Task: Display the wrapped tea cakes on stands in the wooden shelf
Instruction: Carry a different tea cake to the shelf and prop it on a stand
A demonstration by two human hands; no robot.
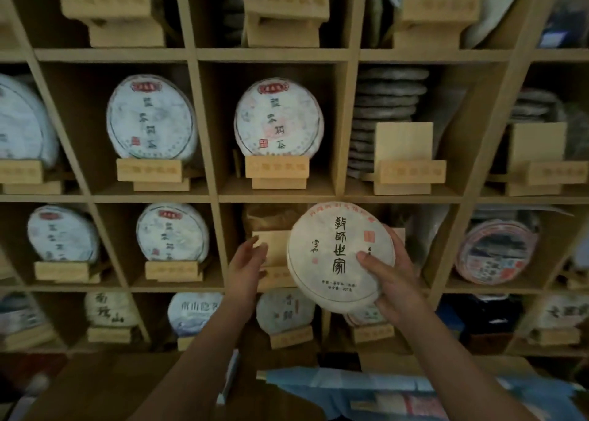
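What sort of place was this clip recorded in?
Probably a tea shop or tea storeroom: a wooden shelf of cubbies, wrapped tea cakes on labelled wooden stands, and bare stacked cakes.

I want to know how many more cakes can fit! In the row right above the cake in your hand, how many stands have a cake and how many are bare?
Stands with a cake: 3
Bare stands: 2
Total: 5 stands
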